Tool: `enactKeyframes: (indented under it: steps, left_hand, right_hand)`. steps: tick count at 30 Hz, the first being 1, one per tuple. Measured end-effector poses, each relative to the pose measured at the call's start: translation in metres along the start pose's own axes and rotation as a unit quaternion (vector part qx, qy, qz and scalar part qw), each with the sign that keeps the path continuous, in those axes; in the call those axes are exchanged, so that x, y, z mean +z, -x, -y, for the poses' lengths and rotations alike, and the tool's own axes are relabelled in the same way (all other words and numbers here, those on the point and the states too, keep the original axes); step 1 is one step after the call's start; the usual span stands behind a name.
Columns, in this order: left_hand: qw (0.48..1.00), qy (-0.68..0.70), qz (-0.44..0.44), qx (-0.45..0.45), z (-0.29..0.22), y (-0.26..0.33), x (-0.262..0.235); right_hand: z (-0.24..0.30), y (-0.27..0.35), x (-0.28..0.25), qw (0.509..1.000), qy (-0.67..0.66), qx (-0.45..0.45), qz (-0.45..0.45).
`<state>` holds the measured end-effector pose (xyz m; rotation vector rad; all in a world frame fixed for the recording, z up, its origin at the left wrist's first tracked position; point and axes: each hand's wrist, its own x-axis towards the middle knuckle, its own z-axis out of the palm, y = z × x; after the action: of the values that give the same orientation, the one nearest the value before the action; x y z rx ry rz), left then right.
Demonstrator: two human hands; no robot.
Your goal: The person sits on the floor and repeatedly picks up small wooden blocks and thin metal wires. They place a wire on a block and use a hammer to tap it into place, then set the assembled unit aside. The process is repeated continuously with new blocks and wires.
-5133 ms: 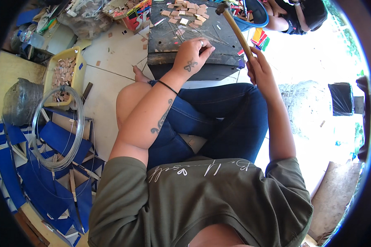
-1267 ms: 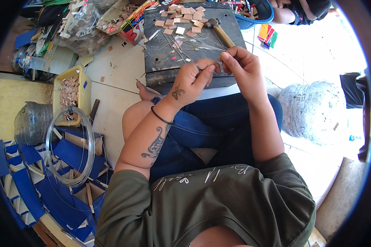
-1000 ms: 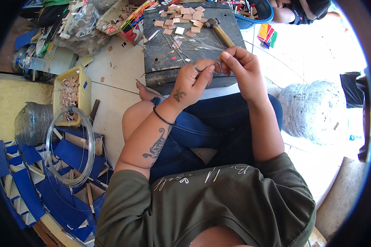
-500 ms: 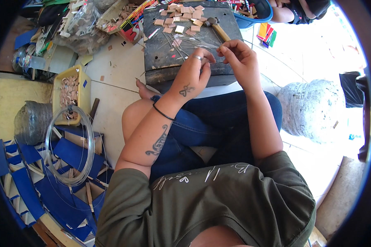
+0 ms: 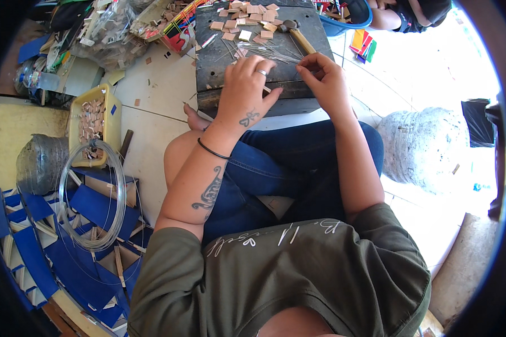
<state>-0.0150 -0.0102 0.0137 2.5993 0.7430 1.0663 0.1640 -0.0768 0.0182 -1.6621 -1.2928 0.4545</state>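
Over the near left part of the dark work block (image 5: 208, 84), my left hand (image 5: 244, 84) is bent, its thumb held away from the fingers. A pale sliver shows in the gap beside the thumb; what it belongs to is hidden. My right hand (image 5: 325, 78) pinches its thumb and forefinger together at the ends of thin metal wires (image 5: 281, 55), apparently on one wire. Those wires lie loosely across the block. Behind them is a heap of small wooden tiles (image 5: 253, 18). A hammer (image 5: 302, 40) lies beyond my right fingers, its handle pointing toward them.
To my left stand a yellow bin (image 5: 112, 118) of wooden pieces, a coil of wire (image 5: 67, 191) and blue panels (image 5: 104, 208). A blue basin (image 5: 351, 28) is at the far right, near another person's arm (image 5: 385, 19). A wrapped round bundle (image 5: 424, 149) sits at right.
My left hand has moved left, away from my right hand, and its thumb has spread from the fingers. My right hand stays nearly in place, still pinching.
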Motion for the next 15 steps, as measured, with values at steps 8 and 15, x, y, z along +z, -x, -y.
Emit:
enactKeyframes:
  steps: [8,15]
  left_hand:
    - [0.979,0.180,0.016,-0.098,0.007,0.002,-0.005]
    - [0.963,0.244,0.036,-0.112,0.004,0.001,0.002]
  right_hand:
    - [-0.005,0.000,0.002,0.999,-0.037,0.007,-0.021]
    - [-0.009,0.000,0.004,0.991,-0.118,0.000,-0.057]
